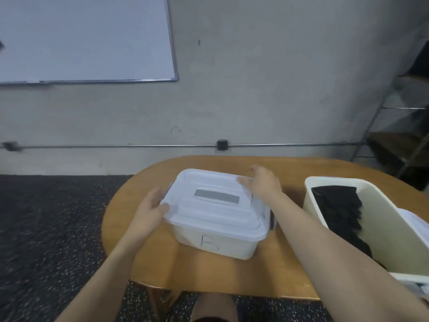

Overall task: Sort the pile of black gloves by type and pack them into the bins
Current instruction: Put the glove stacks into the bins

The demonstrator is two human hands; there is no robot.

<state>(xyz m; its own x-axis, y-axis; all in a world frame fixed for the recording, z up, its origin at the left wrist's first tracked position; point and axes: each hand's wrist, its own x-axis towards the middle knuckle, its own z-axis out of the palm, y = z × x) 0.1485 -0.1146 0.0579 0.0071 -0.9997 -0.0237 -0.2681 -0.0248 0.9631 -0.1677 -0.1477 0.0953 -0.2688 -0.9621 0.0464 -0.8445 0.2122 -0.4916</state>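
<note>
A white plastic bin marked "B" (216,242) stands in the middle of the wooden table, covered by a white lid (216,205) with a grey handle strip. My left hand (152,205) holds the lid's left edge, thumb on top. My right hand (262,182) rests with straight fingers on the lid's far right corner. To the right stands an open cream bin (325,184) with black gloves (341,212) stacked inside. The contents of bin B are hidden under the lid.
The oval wooden table (185,270) ends close to the wall behind. A white lid-like part (417,219) lies at the far right edge. A metal shelf rack (399,126) stands at the back right. Dark speckled floor lies to the left.
</note>
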